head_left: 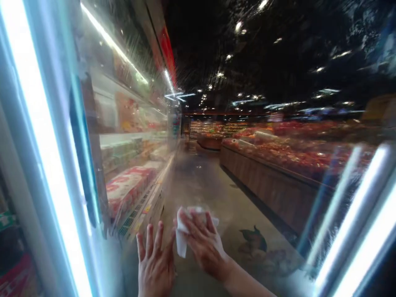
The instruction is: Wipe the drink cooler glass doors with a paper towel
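My right hand (202, 243) presses a crumpled white cloth (181, 246), perhaps a paper wipe, flat against a clear glass pane (210, 185). Part of the cloth shows past the fingertips and another flap hangs down to the left. Just to the left, my left hand (156, 264) is raised with its fingers spread and holds nothing. Its palm faces the glass; whether it touches the pane I cannot tell. Smears and streaks show on the glass.
Bright light tubes run along the left (46, 136) and lower right (355, 231). Past the glass, lit shelves (133, 136) with packed goods line the left. A wood-sided produce stand (262, 185) is on the right, with an aisle floor (201, 165) between. Much is blurred.
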Demonstrator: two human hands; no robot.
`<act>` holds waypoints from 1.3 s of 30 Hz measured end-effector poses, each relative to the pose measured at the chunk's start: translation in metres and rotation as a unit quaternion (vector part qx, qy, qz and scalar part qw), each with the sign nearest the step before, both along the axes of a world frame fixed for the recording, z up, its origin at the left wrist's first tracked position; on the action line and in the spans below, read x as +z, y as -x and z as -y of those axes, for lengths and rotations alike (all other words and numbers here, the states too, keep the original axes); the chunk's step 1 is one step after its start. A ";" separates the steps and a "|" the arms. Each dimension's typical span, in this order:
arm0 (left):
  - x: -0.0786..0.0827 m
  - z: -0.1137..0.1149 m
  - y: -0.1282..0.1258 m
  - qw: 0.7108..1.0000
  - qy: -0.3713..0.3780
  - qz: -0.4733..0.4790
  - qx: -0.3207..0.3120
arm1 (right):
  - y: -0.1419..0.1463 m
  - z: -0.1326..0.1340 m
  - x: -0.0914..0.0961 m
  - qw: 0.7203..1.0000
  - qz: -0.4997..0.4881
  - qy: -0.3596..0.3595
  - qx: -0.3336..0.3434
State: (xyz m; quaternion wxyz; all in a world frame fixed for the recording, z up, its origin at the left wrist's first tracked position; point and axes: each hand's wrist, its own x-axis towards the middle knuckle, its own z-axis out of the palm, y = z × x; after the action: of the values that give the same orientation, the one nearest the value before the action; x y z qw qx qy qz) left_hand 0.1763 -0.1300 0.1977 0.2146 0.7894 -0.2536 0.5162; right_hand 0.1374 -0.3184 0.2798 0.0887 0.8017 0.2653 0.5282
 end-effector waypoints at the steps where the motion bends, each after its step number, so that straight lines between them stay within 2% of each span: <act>1: -0.003 -0.003 -0.001 1.000 0.000 0.003 -0.004 | 0.003 0.007 -0.015 0.998 -0.019 0.064 0.011; 3: -0.008 -0.007 -0.003 1.000 0.003 0.016 -0.011 | 0.009 0.026 -0.028 0.985 -0.055 0.162 0.027; 5: -0.010 -0.006 -0.005 1.000 0.012 0.022 -0.018 | 0.014 0.044 -0.009 0.976 -0.077 0.201 0.026; 6: -0.009 -0.005 -0.005 0.999 0.015 0.020 -0.020 | 0.015 0.048 0.009 0.979 -0.074 0.191 0.017; 8: -0.005 -0.002 -0.004 0.999 0.023 0.016 -0.019 | 0.011 0.046 0.045 0.993 -0.044 0.108 -0.029; 10: 0.002 0.000 -0.002 0.999 0.028 0.012 -0.017 | 0.006 0.036 0.062 0.997 -0.001 0.003 -0.071; 11: 0.006 0.001 -0.001 0.999 0.031 0.009 -0.016 | 0.003 0.030 0.059 0.997 0.013 -0.019 -0.074; 12: 0.009 0.001 -0.001 0.999 0.036 0.005 -0.016 | 0.002 0.025 0.048 0.998 0.016 -0.005 -0.062; 14: 0.016 0.000 -0.002 0.999 0.042 -0.007 -0.016 | 0.002 0.020 0.016 0.993 -0.012 0.117 -0.004; 15: 0.018 0.000 -0.002 0.999 0.044 -0.015 -0.014 | 0.003 0.021 0.002 0.980 -0.038 0.192 0.026; 17: 0.022 -0.002 -0.004 0.999 0.042 -0.026 -0.008 | 0.005 0.026 -0.009 0.949 -0.083 0.298 0.067; 18: 0.024 -0.003 -0.004 0.999 0.036 -0.031 -0.005 | 0.006 0.030 -0.003 0.941 -0.098 0.317 0.070; 20: 0.026 -0.003 -0.004 0.999 0.026 -0.026 -0.002 | 0.006 0.036 0.027 0.951 -0.104 0.288 0.041; 22: 0.030 -0.003 -0.004 1.000 0.020 -0.008 0.002 | 0.003 0.038 0.062 0.976 -0.096 0.193 -0.025; 24: 0.035 -0.001 -0.003 1.000 0.025 0.010 0.008 | 0.000 0.036 0.076 0.990 -0.081 0.085 -0.084; 25: 0.039 -0.001 -0.004 0.999 0.027 0.015 0.010 | 0.000 0.035 0.073 0.991 -0.082 0.066 -0.087; 26: 0.044 -0.001 -0.005 0.999 0.025 0.019 0.009 | -0.001 0.035 0.063 0.990 -0.089 0.084 -0.068; 27: 0.050 -0.001 -0.006 0.999 0.022 0.024 0.006 | -0.001 0.035 0.049 0.986 -0.100 0.132 -0.031; 29: 0.063 -0.005 -0.009 0.999 0.006 0.037 -0.002 | -0.002 0.041 0.026 0.957 -0.126 0.256 0.047; 30: 0.071 -0.007 -0.011 0.999 -0.004 0.044 -0.003 | -0.003 0.046 0.023 0.940 -0.139 0.302 0.073; 31: 0.078 -0.009 -0.013 0.999 -0.014 0.048 -0.002 | -0.003 0.051 0.027 0.931 -0.146 0.323 0.086; 33: 0.094 -0.013 -0.015 0.998 -0.035 0.047 0.005 | -0.004 0.062 0.055 0.943 -0.135 0.297 0.073; 36: 0.115 -0.010 -0.017 0.997 -0.060 0.049 0.014 | -0.001 0.075 0.111 0.986 -0.059 0.157 0.001; 37: 0.121 -0.006 -0.017 0.996 -0.063 0.055 0.014 | 0.001 0.077 0.120 0.993 -0.036 0.108 -0.023; 38: 0.126 -0.001 -0.017 0.996 -0.063 0.063 0.012 | 0.003 0.078 0.120 0.997 -0.021 0.072 -0.037; 39: 0.130 0.005 -0.017 0.996 -0.062 0.070 0.011 | 0.005 0.078 0.111 0.998 -0.012 0.054 -0.038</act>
State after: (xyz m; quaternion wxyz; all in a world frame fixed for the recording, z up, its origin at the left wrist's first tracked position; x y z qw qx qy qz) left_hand 0.1928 -0.1348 0.3278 0.1411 0.7659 -0.2904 0.5560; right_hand 0.1322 -0.3968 0.3909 0.1489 0.8116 0.2635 0.4997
